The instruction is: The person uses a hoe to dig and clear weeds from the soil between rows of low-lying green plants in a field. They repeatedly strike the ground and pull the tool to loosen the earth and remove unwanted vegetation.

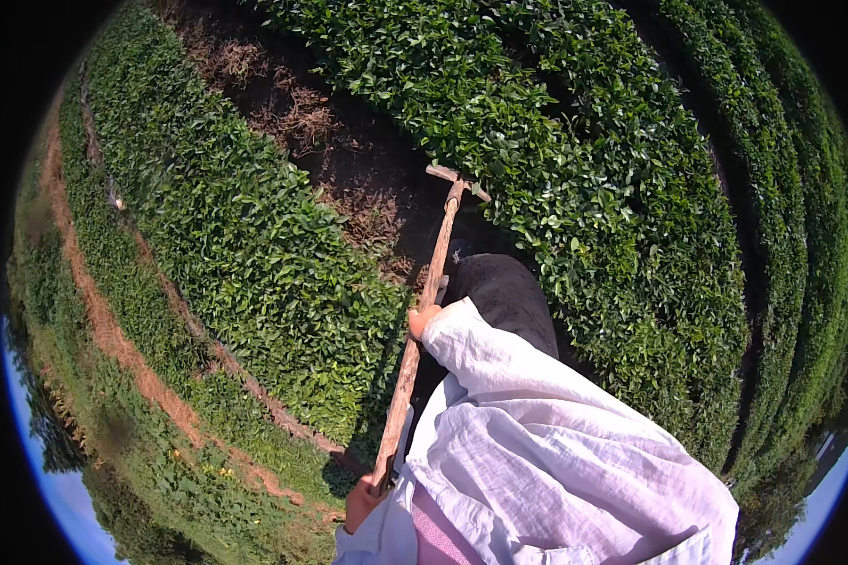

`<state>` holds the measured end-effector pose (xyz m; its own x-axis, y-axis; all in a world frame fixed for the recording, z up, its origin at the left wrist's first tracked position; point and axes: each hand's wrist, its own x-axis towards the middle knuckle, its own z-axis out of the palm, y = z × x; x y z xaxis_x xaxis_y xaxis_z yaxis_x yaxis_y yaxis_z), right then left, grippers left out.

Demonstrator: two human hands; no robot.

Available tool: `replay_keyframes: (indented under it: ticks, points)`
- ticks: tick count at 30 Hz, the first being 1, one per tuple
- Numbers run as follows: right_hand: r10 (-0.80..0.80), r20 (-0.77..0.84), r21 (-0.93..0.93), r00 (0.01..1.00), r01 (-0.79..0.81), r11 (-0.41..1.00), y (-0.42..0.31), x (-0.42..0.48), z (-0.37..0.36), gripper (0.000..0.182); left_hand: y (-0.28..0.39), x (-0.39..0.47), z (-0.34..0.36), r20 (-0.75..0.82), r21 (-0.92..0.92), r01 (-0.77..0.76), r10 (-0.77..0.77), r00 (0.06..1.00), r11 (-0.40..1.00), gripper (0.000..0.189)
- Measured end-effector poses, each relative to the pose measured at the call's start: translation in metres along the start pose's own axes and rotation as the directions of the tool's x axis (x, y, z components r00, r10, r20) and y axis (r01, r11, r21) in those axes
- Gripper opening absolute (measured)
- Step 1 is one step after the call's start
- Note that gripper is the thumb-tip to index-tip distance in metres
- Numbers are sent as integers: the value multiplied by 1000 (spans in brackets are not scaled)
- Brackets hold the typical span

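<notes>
A hoe with a long wooden handle [431, 279] slants up and away from my body. My right hand [424, 321], at the end of a white sleeve, is closed around the middle of the handle. Lower down, my left hand [364, 503] grips the handle near its butt end. The hoe's narrow head [473, 189] is at the far end, against the lower leaves of the right-hand row of tea bushes [537, 141]. Leaves and shadow partly cover the head, so I cannot tell whether it touches the soil.
A second row of bushes [254, 233] runs along the left. Between the rows lies a narrow dirt furrow [367, 152] with dry brown plant litter [297, 113]. My dark-trousered leg [505, 293] stands in the furrow. Further rows [784, 212] curve away on the right; a straw-coloured path [113, 332] lies far left.
</notes>
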<state>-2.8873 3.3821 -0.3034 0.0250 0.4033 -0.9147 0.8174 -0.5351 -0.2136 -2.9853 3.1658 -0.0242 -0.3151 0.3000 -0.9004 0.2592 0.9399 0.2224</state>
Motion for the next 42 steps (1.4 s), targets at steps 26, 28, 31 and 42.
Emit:
replay_keyframes:
  ticks: [26, 28, 31, 42]
  points:
    - [-55, 25, 98, 998, 53, 994, 60, -123, 38, 45, -47, -123, 45, -150, 101, 42, -27, 988, 994, 36]
    - [1, 71, -17, 997, 0, 1000, 86, -116, 52, 47, -60, -128, 75, -154, 57, 62, -53, 987, 996, 36]
    - [-24, 139, -246, 990, 58, 968, 124, -124, 62, 50, -76, -146, 114, -160, -9, 106, -106, 981, 994, 35]
    - [-58, 12, 14, 998, 58, 998, 182, -111, 46, 51, -100, -176, 228, -191, -212, 120, -162, 968, 970, 33]
